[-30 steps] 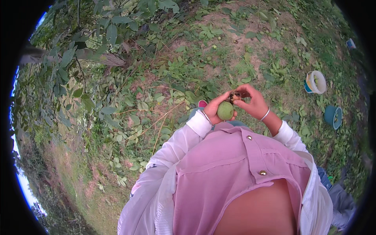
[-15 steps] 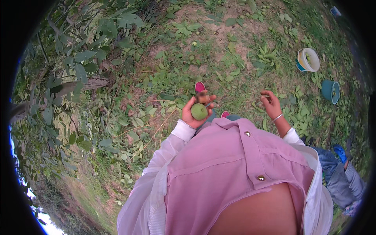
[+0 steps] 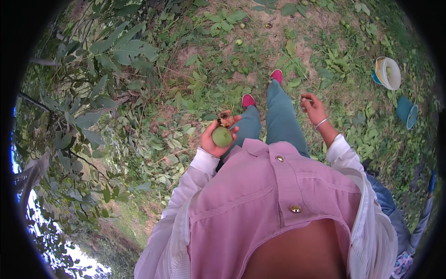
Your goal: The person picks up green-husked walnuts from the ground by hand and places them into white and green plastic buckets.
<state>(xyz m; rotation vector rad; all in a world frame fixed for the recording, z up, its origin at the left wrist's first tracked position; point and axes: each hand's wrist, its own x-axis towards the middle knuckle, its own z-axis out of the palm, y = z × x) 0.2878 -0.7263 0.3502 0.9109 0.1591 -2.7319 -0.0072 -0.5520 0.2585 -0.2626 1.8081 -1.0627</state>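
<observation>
My left hand point(image 3: 214, 140) is closed around a round green walnut point(image 3: 222, 136) in its husk, which rests in the palm. At the fingertips of the same hand is a brownish lump with black patches point(image 3: 226, 119); whether it is a second, rotted walnut I cannot tell. Off to the right, my right hand point(image 3: 314, 110) hangs over the grass with loosely bent fingers and nothing in it. A pale bracelet point(image 3: 321, 123) circles that wrist.
A white bucket point(image 3: 380, 74) with green fruit inside and a teal bucket point(image 3: 403, 109) stand at the right. Leafy branches point(image 3: 88, 107) fill the left side. Green fruits point(image 3: 239, 42) lie among the leaves ahead. Another person point(image 3: 392, 200) is at the lower right.
My left hand has shifted left and a little down, with the walnut still in it. My legs have come into view, one shoe forward. The buckets now appear farther right and lower.
</observation>
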